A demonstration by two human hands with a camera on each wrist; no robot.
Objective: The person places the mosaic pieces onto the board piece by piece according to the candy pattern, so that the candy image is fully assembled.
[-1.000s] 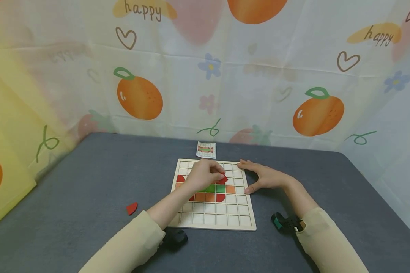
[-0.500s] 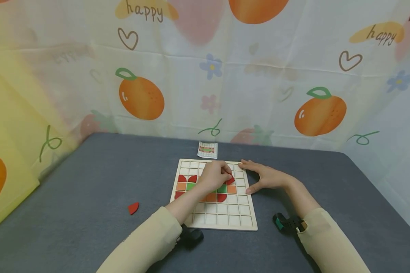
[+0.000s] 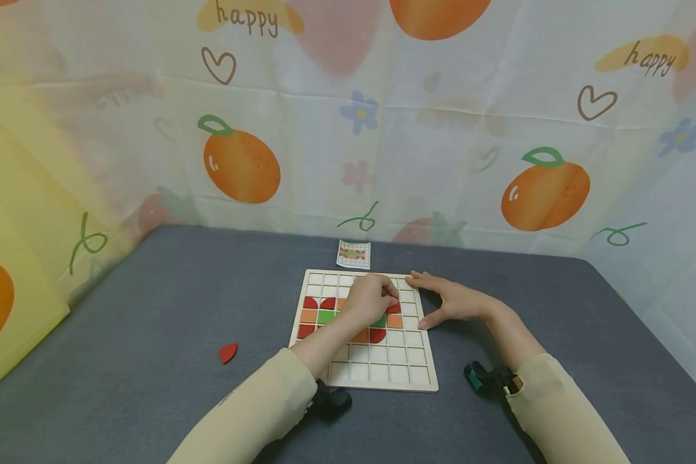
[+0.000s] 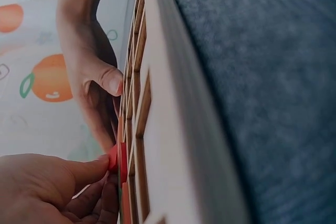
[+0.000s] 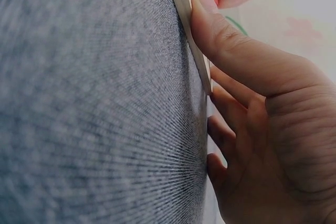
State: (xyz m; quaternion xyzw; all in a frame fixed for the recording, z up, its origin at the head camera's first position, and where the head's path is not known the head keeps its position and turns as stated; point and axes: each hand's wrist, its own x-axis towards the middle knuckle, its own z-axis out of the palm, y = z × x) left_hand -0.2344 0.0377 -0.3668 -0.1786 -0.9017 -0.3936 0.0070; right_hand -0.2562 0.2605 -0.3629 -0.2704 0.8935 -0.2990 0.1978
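My left hand (image 3: 368, 300) reaches over the wooden grid board (image 3: 377, 377) and pinches a red quarter-round tile (image 3: 394, 308) between thumb and fingertips. That red tile (image 4: 113, 158) is at the board's surface in the left wrist view, partly covered by the fingers. Spread along the board's right edge, my right hand (image 3: 454, 300) touches it with thumb and fingertips. Red, orange and green tiles fill several cells in the board's middle rows, among them a green square (image 3: 326, 316) and an orange square (image 3: 394, 321). My left hand and forearm hide some cells.
A loose red tile (image 3: 228, 352) lies on the dark grey table (image 3: 168, 309), left of the board. Behind the board lies a small pattern card (image 3: 353, 254). A printed curtain (image 3: 417, 129) hangs at the table's back edge.
My left hand has moved a little to the right with the red tile, which is now lower at the board. The right hand has kept its place at the edge.
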